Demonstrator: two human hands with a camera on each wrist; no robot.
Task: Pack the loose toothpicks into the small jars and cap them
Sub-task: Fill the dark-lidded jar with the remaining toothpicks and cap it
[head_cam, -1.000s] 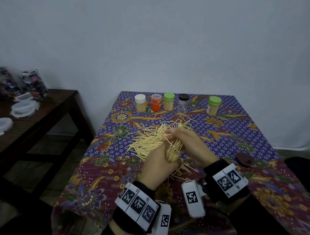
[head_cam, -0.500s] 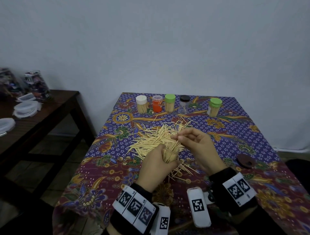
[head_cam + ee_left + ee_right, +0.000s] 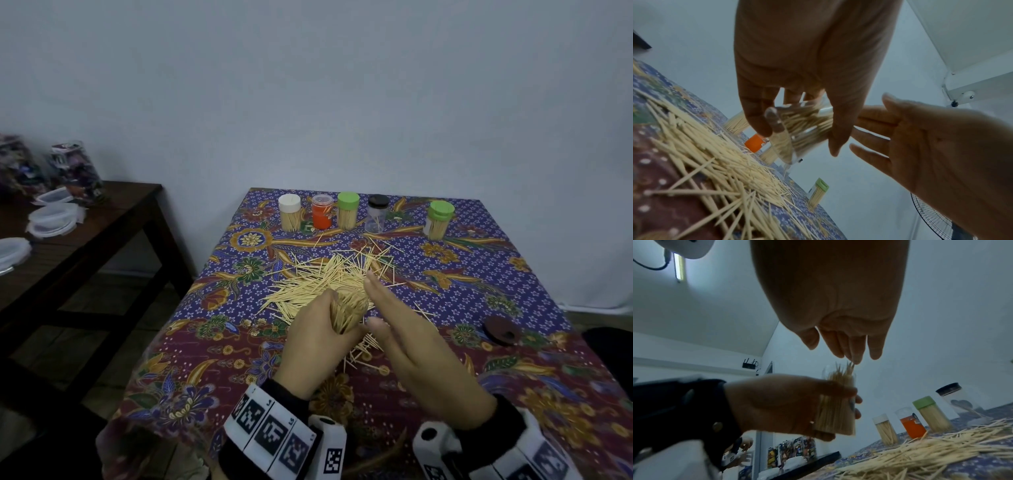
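My left hand grips a clear small jar packed with upright toothpicks, held above the patterned tablecloth. In the right wrist view the jar has no cap, and toothpick tips poke out of its mouth. My right hand is flat with straight fingers just right of the jar; its fingertips touch the protruding tips. A heap of loose toothpicks lies behind the jar. A brown cap lies on the cloth to the right.
Along the table's far edge stand several capped jars: white-capped, orange, green-capped, black-capped and another green-capped. A dark wooden side table with plastic containers stands to the left.
My right hand, which was pinching toothpicks over the jar's mouth, has flattened out with straight fingers beside the jar. The left hand keeps its grip on the jar.
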